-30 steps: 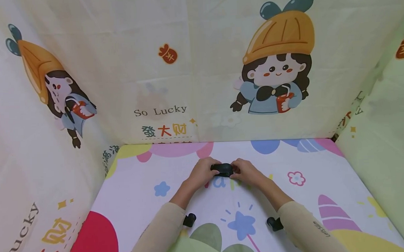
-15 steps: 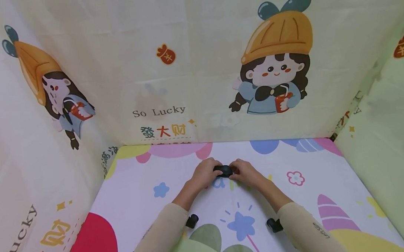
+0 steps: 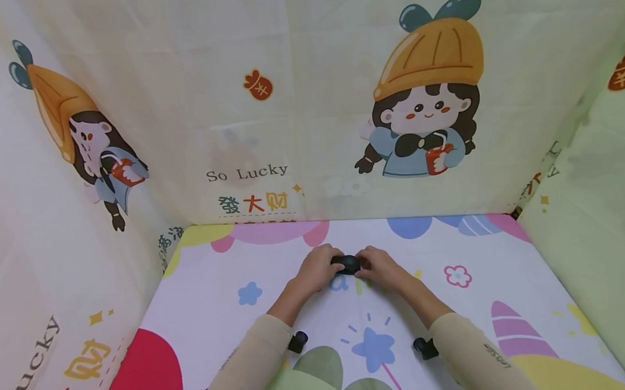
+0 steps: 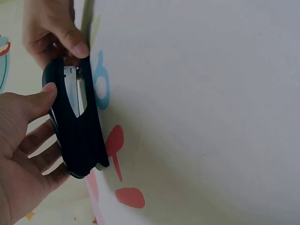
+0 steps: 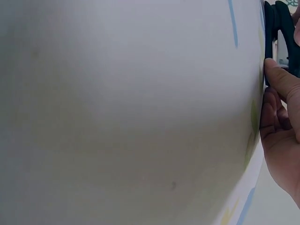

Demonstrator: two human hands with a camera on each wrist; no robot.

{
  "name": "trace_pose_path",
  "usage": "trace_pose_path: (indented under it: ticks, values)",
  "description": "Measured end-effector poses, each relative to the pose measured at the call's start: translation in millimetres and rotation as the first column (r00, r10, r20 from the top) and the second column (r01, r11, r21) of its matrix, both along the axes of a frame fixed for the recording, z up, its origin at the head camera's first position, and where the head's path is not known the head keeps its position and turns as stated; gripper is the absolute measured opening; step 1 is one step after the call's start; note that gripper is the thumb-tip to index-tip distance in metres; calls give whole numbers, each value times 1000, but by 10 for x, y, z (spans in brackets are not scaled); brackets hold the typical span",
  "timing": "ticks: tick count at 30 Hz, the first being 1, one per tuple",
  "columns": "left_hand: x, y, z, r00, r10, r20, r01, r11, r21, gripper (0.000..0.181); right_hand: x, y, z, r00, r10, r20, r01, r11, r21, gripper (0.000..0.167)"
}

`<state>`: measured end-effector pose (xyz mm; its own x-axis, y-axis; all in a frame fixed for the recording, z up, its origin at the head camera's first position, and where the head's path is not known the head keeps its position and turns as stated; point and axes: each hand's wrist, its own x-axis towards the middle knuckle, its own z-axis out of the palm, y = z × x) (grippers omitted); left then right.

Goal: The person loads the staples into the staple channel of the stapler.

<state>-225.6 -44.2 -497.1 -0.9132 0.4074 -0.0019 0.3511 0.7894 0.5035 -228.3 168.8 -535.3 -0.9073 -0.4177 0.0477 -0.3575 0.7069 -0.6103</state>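
Observation:
A black stapler (image 3: 349, 265) lies on the tabletop between both hands. My left hand (image 3: 315, 268) holds its long upper body; in the left wrist view, the thumb of the left hand (image 4: 18, 154) lies on the casing, with the fingertips going behind it. The metal staple channel (image 4: 71, 86) shows in the gap between the upper arm and the base. My right hand (image 3: 379, 266) pinches the other end; the right wrist view has the right hand's thumb (image 5: 281, 79) against the end of the base. Some fingers are partly hidden behind the stapler.
A white tablecloth (image 3: 207, 302) with colourful prints covers the table. Printed cream curtains (image 3: 326, 131) stand behind it and at both sides. Black wrist-camera mounts (image 3: 298, 342) hang near the sleeves.
Between one second and half a second ago, my left hand shifted slightly right and the stapler turned, looking shorter in the head view. Since then the hands have stayed almost still.

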Motion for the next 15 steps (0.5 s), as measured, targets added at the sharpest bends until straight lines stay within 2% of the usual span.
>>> trace_pose_path:
  ticks: [8,15]
  values:
    - [-13,-50,-2,999,-10,39,9,999,41,34,23,1,25,999,-20,31,21,1000,-2,33]
    - [-20,-234,96,999,-26,26,25,998,65,46,61,26,88,1000,-3,-3,3,1000,19,37]
